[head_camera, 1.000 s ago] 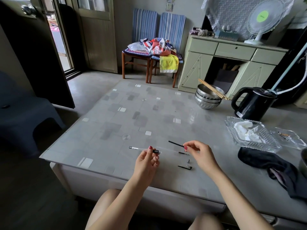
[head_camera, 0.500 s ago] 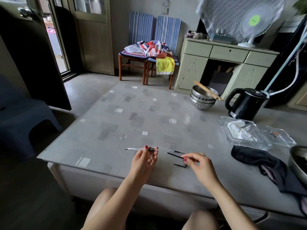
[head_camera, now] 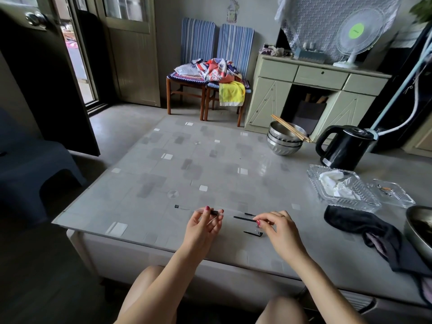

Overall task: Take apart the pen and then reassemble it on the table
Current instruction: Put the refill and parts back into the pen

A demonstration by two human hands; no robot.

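Observation:
My left hand [head_camera: 203, 228] pinches the clear pen barrel [head_camera: 187, 208], which points left just above the glass-topped table [head_camera: 149, 183]; its dark grip end sits at my fingertips. My right hand [head_camera: 277, 226] is low over the table, thumb and forefinger closed on the right end of the thin black refill [head_camera: 244, 218], which lies nearly flat. The pen cap [head_camera: 253, 233], with its black clip, lies just in front of the refill. A short black piece [head_camera: 249, 214] lies just behind it.
Stacked steel bowls with chopsticks [head_camera: 284, 142] and a black kettle [head_camera: 346, 147] stand at the back right. A glass tray with tissue [head_camera: 341, 190], a small glass dish [head_camera: 394, 194], a black cloth [head_camera: 364, 228] and a metal bowl [head_camera: 420, 228] fill the right side. The table's front edge is close below my hands.
My right hand has come down and toward me with the black refill, from raised above the table to resting near the cap. The left hand has kept the barrel in place.

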